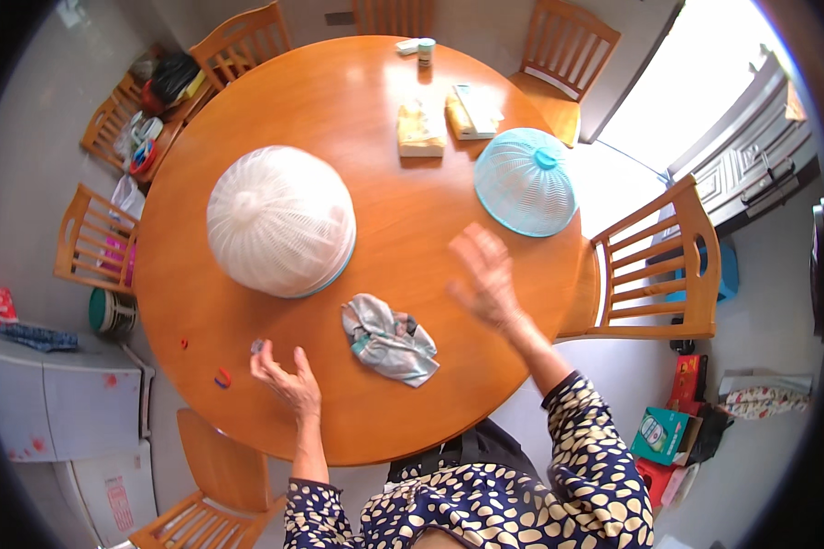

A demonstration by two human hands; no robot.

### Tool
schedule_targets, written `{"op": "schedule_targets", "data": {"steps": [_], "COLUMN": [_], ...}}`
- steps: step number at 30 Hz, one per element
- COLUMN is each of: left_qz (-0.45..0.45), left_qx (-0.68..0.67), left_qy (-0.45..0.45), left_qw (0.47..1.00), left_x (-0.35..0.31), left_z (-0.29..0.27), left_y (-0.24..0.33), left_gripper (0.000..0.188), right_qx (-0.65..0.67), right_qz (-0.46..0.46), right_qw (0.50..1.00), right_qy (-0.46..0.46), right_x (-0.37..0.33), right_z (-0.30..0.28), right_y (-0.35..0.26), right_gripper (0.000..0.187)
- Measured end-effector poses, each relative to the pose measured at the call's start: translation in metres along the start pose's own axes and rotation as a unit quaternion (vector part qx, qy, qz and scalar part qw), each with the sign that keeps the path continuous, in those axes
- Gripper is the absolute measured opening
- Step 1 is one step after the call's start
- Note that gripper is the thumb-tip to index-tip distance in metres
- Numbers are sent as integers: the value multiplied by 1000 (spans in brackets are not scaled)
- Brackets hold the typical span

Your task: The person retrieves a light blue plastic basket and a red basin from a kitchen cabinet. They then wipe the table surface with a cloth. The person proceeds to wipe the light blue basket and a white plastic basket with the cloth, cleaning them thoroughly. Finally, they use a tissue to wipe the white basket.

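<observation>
My left hand point(288, 380) is over the near left of the round wooden table point(384, 425), thumb and fingers apart. At its fingertips shows a small greyish thing point(256, 346), too small to name; it does not look gripped. My right hand point(485, 279), slightly blurred, is raised over the right side with its fingers spread and holds nothing. A crumpled grey-green patterned cloth point(389, 340) lies between my hands. Beyond the left hand stands a white mesh food cover point(279, 220) with a blue rim showing beneath. A light blue mesh food cover point(526, 183) is beyond my right hand.
Two tissue packs point(421, 128) point(473, 112) and a small capped jar point(426, 52) stand toward the far edge. A red-and-blue band point(222, 378) and a small red ring point(184, 344) lie near the left edge. Wooden chairs point(655, 274) surround the table; boxes point(668, 435) sit at right.
</observation>
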State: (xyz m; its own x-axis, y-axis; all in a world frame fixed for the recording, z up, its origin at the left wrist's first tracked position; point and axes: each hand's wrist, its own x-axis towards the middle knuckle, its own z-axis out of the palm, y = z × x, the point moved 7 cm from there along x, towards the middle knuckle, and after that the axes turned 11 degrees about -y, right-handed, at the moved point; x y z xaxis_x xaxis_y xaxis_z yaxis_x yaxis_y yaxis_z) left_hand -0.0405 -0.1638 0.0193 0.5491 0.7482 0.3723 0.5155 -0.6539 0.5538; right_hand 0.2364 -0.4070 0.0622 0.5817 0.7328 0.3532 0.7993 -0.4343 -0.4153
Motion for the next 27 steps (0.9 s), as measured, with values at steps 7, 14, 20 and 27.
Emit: {"op": "schedule_targets", "data": {"steps": [7, 14, 20, 27], "left_qz": [137, 103, -187, -292], "left_qx": [-80, -203, -512, -759], "left_qy": [-122, -281, -423, -449], "left_qw": [980, 932, 724, 370], "left_x": [4, 16, -1, -19], "left_z": [57, 130, 212, 241], "left_y": [101, 149, 165, 216], "left_gripper": [29, 26, 41, 58], "right_qx": [-149, -108, 31, 166], "right_qz": [272, 260, 171, 155], "right_qw": [946, 956, 971, 961], "right_qy": [98, 80, 166, 159], "right_x": [52, 80, 40, -7], "right_z": [-89, -83, -102, -100], "right_y": [213, 251, 219, 149], "right_gripper": [40, 19, 13, 14]}}
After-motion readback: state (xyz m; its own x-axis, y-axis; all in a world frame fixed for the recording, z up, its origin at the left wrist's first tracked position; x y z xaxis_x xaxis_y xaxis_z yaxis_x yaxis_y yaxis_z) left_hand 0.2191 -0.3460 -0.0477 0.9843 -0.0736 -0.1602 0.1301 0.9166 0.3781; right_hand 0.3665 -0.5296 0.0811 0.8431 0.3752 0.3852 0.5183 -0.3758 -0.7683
